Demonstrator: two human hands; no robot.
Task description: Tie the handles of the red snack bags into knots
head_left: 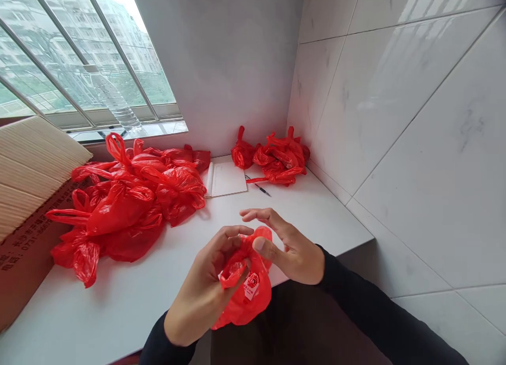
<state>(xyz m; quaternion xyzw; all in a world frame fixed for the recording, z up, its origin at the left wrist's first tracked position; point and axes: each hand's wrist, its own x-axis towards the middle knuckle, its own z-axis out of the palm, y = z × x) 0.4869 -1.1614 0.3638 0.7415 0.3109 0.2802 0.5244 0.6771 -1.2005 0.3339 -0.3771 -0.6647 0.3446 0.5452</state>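
A red plastic bag (251, 296) with a small white printed label showing through it hangs at the table's near edge. My left hand (211, 280) is closed around the bag's gathered top, and a handle loop sticks out by its thumb. To the right of it, my right hand (290, 243) has its fingers stretched out and apart from the thumb. That thumb lies against or just in front of the bag's upper part; whether it presses on the plastic is unclear. What the bag contains is mostly hidden.
Tied red bags (126, 207) are heaped on the left of the white table (312, 207), with a smaller pile (280, 156) in the back corner. Between them lie a notepad (228, 179) and a pen (263, 190). A cardboard box (27, 238) stands left; a clear bottle (114, 101) is on the windowsill.
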